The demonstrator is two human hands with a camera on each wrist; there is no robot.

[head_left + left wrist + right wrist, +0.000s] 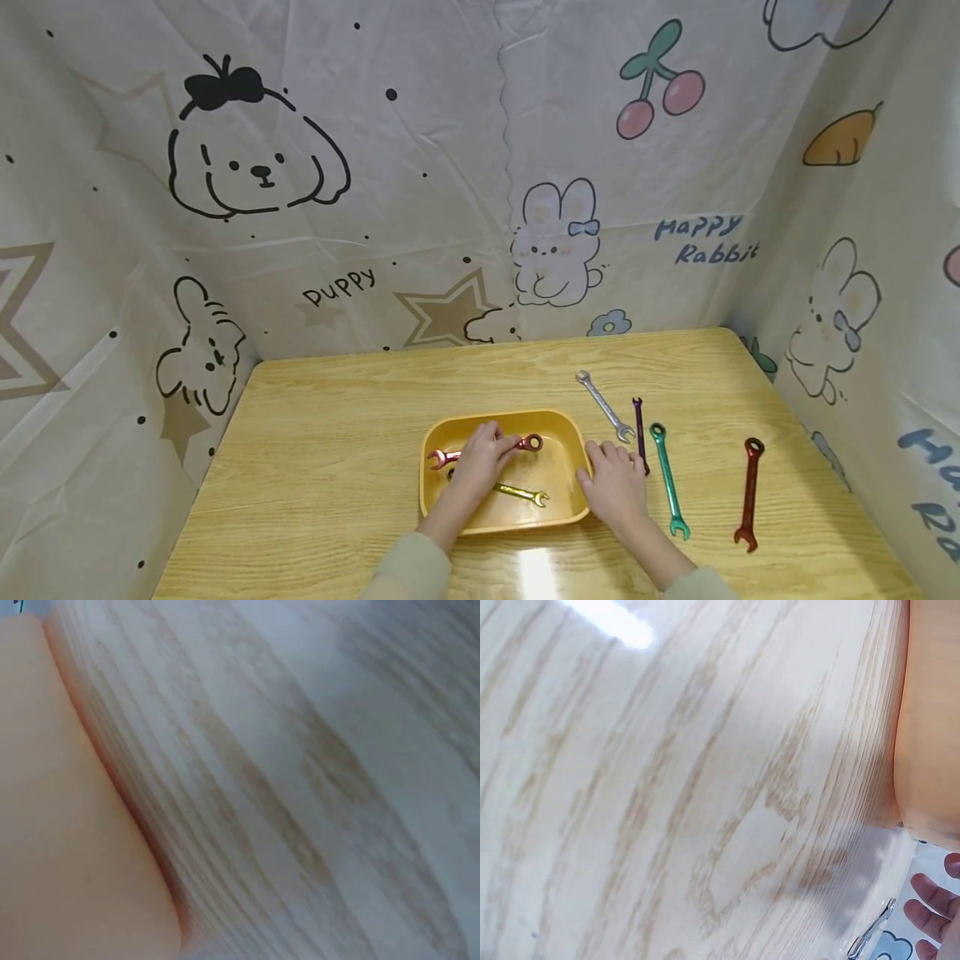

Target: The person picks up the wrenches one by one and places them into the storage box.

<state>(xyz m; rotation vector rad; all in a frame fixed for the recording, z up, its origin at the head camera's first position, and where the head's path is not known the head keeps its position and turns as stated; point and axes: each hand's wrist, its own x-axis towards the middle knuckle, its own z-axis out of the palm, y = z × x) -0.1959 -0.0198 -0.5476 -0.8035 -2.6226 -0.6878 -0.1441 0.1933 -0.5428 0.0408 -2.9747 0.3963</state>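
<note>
Left hand (478, 461) is gripping a pinkish-red wrench (529, 443) inside a yellow tray (562, 468).
The right hand (618, 483), fingers relaxed, is touching the tray's right rim; a gold wrench (522, 492) is lying inside too.

Six wrenches show in all, every one a different colour: one crimson wrench (450, 457) and one gold wrench (519, 492), making two inside the single yellow tray (558, 467), plus four on the one desk (337, 450), namely one silver wrench (602, 404), one purple wrench (640, 429), one teal wrench (667, 475) and one dark red wrench (750, 496). Two grips are in view, one left grip (482, 462) and one right grip (618, 483), with two sleeves (416, 562). Two whole rabbits (555, 242) are printed on the cloth (442, 167), along with one large puppy head (258, 167).
</note>
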